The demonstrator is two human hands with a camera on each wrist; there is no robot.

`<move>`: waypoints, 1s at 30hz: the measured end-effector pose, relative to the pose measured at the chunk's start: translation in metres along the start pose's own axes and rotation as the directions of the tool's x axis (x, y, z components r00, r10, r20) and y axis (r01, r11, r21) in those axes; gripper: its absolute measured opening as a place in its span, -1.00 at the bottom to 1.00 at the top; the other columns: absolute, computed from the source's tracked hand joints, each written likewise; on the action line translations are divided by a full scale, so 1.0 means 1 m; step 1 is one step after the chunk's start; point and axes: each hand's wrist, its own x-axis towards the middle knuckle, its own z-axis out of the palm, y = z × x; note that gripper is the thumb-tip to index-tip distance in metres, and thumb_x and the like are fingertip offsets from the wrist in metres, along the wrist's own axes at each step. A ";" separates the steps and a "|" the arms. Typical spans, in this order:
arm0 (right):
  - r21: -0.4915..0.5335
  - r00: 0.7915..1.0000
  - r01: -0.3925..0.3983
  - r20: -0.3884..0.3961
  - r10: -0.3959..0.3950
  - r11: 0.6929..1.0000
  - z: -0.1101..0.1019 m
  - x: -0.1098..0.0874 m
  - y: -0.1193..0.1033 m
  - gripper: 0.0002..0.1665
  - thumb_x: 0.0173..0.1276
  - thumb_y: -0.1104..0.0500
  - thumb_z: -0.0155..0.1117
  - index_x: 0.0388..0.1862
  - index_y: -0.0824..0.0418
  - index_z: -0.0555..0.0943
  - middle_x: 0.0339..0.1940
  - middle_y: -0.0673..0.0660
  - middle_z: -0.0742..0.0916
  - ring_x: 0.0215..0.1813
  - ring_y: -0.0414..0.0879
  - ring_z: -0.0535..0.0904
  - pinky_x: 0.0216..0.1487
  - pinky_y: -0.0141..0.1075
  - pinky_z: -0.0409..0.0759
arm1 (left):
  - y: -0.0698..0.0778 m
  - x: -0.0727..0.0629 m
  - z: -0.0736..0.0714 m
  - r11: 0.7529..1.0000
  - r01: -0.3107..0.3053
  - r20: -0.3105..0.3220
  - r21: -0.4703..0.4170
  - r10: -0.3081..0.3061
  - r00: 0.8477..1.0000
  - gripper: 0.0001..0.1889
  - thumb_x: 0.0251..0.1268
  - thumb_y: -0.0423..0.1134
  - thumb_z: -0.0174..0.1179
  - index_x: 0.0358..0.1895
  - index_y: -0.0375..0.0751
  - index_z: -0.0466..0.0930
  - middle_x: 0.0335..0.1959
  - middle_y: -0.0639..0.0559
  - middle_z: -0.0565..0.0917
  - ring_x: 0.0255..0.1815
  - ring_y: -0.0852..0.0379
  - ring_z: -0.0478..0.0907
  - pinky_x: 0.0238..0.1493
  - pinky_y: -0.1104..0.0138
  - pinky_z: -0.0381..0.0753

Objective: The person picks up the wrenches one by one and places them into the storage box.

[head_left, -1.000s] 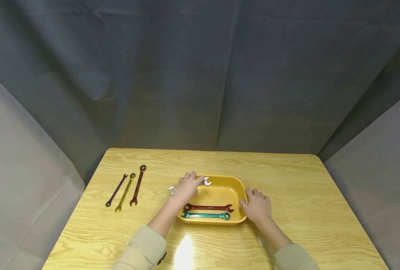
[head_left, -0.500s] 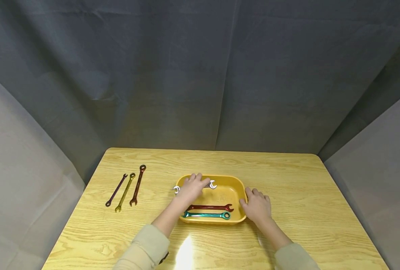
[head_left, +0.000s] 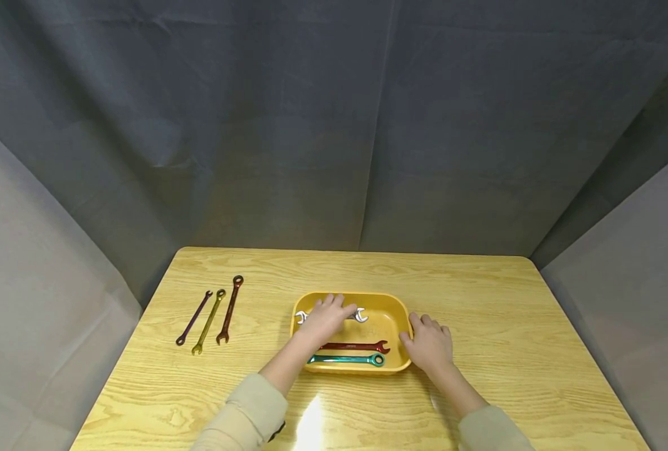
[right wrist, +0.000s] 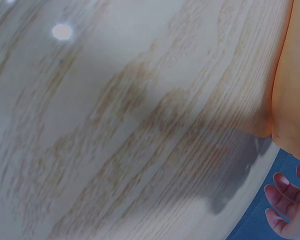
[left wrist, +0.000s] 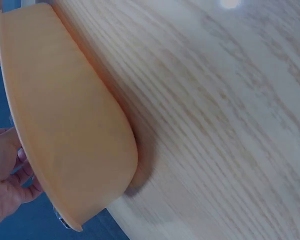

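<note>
In the head view my left hand (head_left: 327,321) holds a silver open-end wrench (head_left: 360,315) by the middle, low over the far left part of a yellow plastic tray (head_left: 393,302). Both wrench heads stick out past the fingers. A red combination wrench (head_left: 356,346) and a teal combination wrench (head_left: 348,359) lie side by side along the tray's near side, their left ends partly behind my left wrist. My right hand (head_left: 431,344) grips the tray's right end, thumb over the rim. In the left wrist view the tray wall (left wrist: 70,115) hides the fingertips of the left hand (left wrist: 10,175).
Left of the tray, a purple wrench (head_left: 194,318), a yellow-green wrench (head_left: 208,322) and a dark red wrench (head_left: 230,310) lie spaced apart on the wooden table (head_left: 497,313). A dark curtain (head_left: 334,156) hangs behind the table's far edge.
My left hand has carried the silver wrench rightward and slightly nearer, from across the tray's left rim to inside its outline. The right hand stays at the tray's right end.
</note>
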 end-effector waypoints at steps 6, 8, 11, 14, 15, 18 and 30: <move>-0.001 1.000 -0.001 0.006 0.001 1.000 0.000 -0.001 0.000 -0.51 0.26 -0.06 0.05 0.06 0.21 0.44 -0.13 0.25 0.58 -0.08 0.18 0.49 -0.08 0.11 0.35 | -0.002 0.000 0.010 1.000 -0.028 -0.010 0.010 0.028 1.000 -0.49 0.16 -0.33 0.20 0.20 0.12 0.38 0.11 -0.10 0.43 0.15 -0.11 0.37 0.07 0.03 0.46; -0.001 1.000 -0.002 0.009 0.002 1.000 0.000 -0.001 0.000 -0.50 0.26 -0.07 0.05 0.07 0.21 0.44 -0.12 0.25 0.58 -0.08 0.18 0.49 -0.08 0.10 0.35 | -0.002 0.000 0.013 1.000 -0.030 -0.007 0.010 0.030 1.000 -0.49 0.17 -0.33 0.20 0.20 0.12 0.38 0.13 -0.09 0.42 0.16 -0.10 0.36 0.08 0.02 0.45; 0.000 1.000 0.000 0.012 0.000 1.000 0.000 0.000 0.000 -0.51 0.26 -0.06 0.06 0.06 0.21 0.44 -0.12 0.25 0.58 -0.09 0.18 0.49 -0.09 0.10 0.35 | -0.003 0.001 0.017 0.999 -0.032 0.000 0.011 0.032 0.999 -0.49 0.17 -0.30 0.21 0.20 0.13 0.38 0.13 -0.09 0.42 0.16 -0.09 0.36 0.07 0.03 0.45; 0.001 1.000 0.000 0.015 0.000 1.000 0.000 0.000 0.000 -0.51 0.26 -0.06 0.06 0.05 0.22 0.44 -0.13 0.25 0.58 -0.10 0.18 0.49 -0.09 0.11 0.35 | -0.003 0.000 0.019 0.999 -0.039 -0.006 0.011 0.039 0.999 -0.51 0.15 -0.27 0.22 0.18 0.12 0.39 0.11 -0.07 0.42 0.12 -0.07 0.37 0.05 0.04 0.47; 0.001 1.000 0.001 0.013 -0.001 1.000 0.000 0.000 0.000 -0.51 0.25 -0.06 0.06 0.05 0.22 0.44 -0.13 0.25 0.58 -0.10 0.18 0.49 -0.10 0.11 0.35 | -0.003 0.000 0.020 0.999 -0.042 -0.009 0.007 0.042 0.999 -0.52 0.15 -0.26 0.23 0.16 0.12 0.40 0.10 -0.07 0.43 0.11 -0.06 0.38 0.05 0.05 0.48; 0.003 1.000 0.002 0.007 -0.002 1.000 0.000 -0.001 0.000 -0.50 0.25 -0.07 0.06 0.06 0.22 0.44 -0.12 0.26 0.58 -0.09 0.19 0.50 -0.09 0.12 0.35 | -0.004 -0.001 0.023 0.999 -0.054 -0.017 0.004 0.054 0.998 -0.54 0.14 -0.25 0.23 0.13 0.11 0.40 0.06 -0.06 0.43 0.06 -0.03 0.39 0.03 0.07 0.49; 0.002 1.000 -0.003 0.001 0.003 1.000 0.001 -0.001 0.001 -0.49 0.25 -0.06 0.06 0.07 0.21 0.44 -0.13 0.25 0.58 -0.08 0.18 0.50 -0.07 0.12 0.35 | -0.007 0.001 0.037 0.998 -0.047 0.015 -0.043 0.048 0.999 -0.51 0.11 -0.25 0.26 0.13 0.13 0.38 0.02 -0.02 0.42 0.05 0.00 0.39 0.05 0.04 0.48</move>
